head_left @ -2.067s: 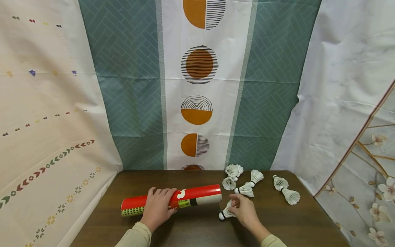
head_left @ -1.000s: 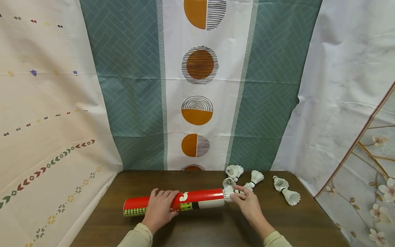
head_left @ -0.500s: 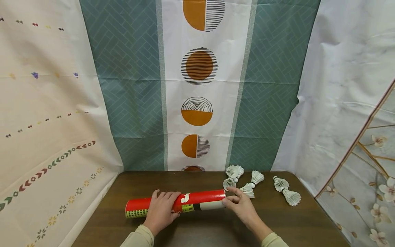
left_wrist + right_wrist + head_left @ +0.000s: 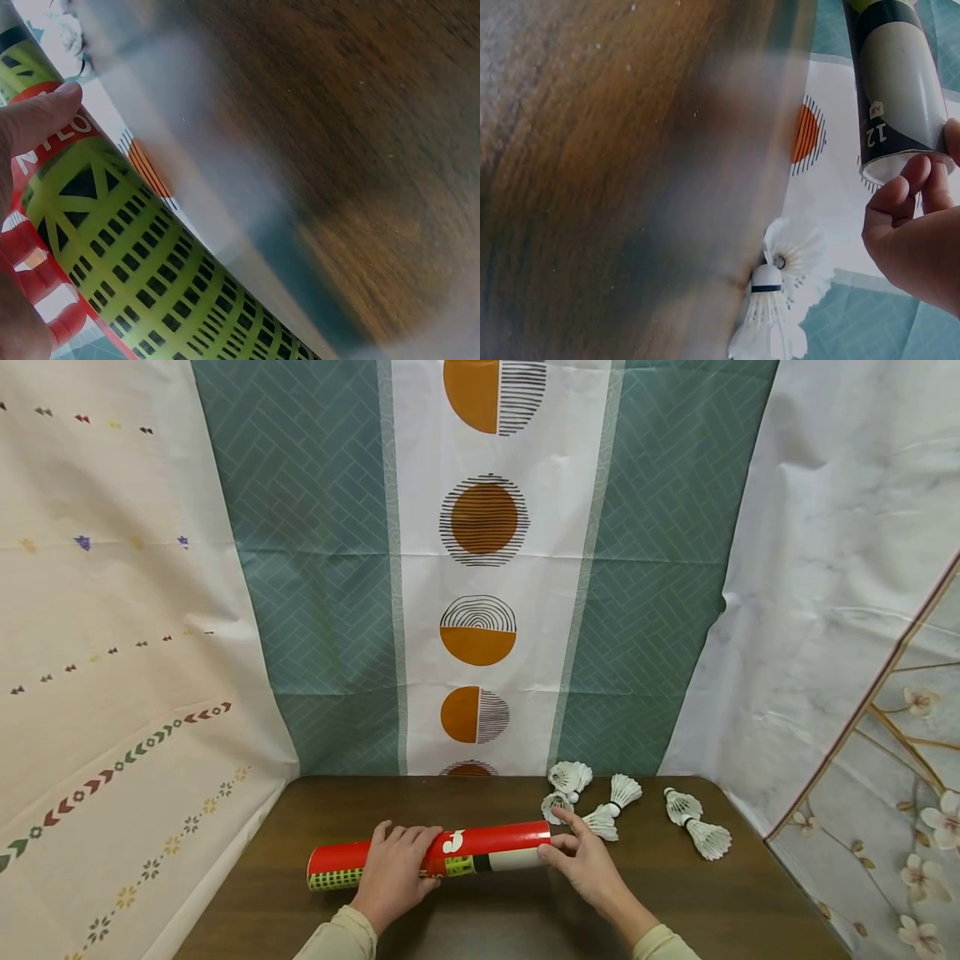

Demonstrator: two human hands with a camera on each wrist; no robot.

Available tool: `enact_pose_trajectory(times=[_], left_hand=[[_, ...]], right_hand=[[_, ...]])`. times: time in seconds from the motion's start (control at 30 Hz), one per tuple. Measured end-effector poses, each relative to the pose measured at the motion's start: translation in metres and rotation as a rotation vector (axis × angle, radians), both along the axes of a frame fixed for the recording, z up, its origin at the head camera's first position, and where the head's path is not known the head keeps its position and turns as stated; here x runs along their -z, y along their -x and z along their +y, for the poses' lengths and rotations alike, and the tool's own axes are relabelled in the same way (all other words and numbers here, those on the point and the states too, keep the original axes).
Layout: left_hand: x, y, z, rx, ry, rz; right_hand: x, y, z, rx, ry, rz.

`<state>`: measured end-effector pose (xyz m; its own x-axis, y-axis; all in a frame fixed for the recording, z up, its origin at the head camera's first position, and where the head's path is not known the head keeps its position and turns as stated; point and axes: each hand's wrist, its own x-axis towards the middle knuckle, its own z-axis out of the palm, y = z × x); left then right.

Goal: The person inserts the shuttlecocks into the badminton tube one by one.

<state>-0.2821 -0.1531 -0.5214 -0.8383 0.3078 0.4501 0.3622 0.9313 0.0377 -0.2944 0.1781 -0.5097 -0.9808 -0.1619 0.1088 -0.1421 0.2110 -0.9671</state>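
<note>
My left hand [image 4: 397, 872] grips a red shuttlecock tube [image 4: 495, 839] around its middle, thumb in front and fingers over the top. The tube lies sideways, its right end slightly raised, with a yellow-green patterned band and white lettering. In the left wrist view, the thumb lies across the lettering on the tube [image 4: 142, 247]. At the tube's right end, my right hand [image 4: 592, 868] has its fingertips right at the mouth. The right wrist view has the right hand's fingers [image 4: 889, 199] bent loosely at the rim of the tube [image 4: 904, 97]. The tube's inside is hidden.
Several white shuttlecocks lie on the brown table [image 4: 480, 918]. A cluster [image 4: 570, 775] sits at the back edge, a pair [image 4: 602, 822] just behind my right hand, and another pair [image 4: 707, 838] farther right. Patterned cloths [image 4: 322, 610] hang around the table.
My right hand has taken a shuttlecock off the table and brought it to the tube's right end, where its feathers slid inside out of sight. The tube has shifted slightly right.
</note>
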Motion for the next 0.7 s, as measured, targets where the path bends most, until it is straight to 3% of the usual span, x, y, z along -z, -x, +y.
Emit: enact_pose_trajectory(times=[0.2,0.43,0.7], left_hand=[[0.000,0.001,0.000,0.003,0.008,0.013],[-0.001,0.000,0.004,0.028,0.014,0.015],[0.002,0.001,0.001,0.012,0.013,0.027]], right_hand=[[0.000,-0.001,0.002,-0.071,0.015,0.004],[0.002,-0.004,0.005,-0.310,0.057,-0.008],[0.002,-0.001,0.011,-0.267,0.049,0.009]])
